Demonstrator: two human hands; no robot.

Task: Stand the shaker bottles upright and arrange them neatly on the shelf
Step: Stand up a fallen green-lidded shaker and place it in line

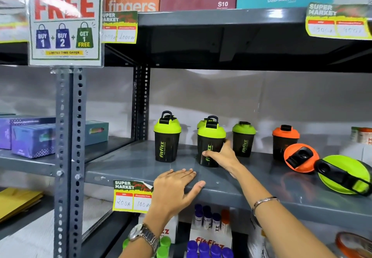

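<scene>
A grey metal shelf (231,189) in a shop holds shaker bottles against a pale back wall. The right hand (223,156) is wrapped around an upright green-lidded bottle (210,147) near the middle. The left hand (177,187), at 7 o'clock from it, lies flat and open on the shelf's front edge, gripping nothing. Another green bottle (167,137) stands at 9 o'clock. At 3 o'clock an orange-lidded bottle (301,158) and a green one (345,174) lie tipped over
</scene>
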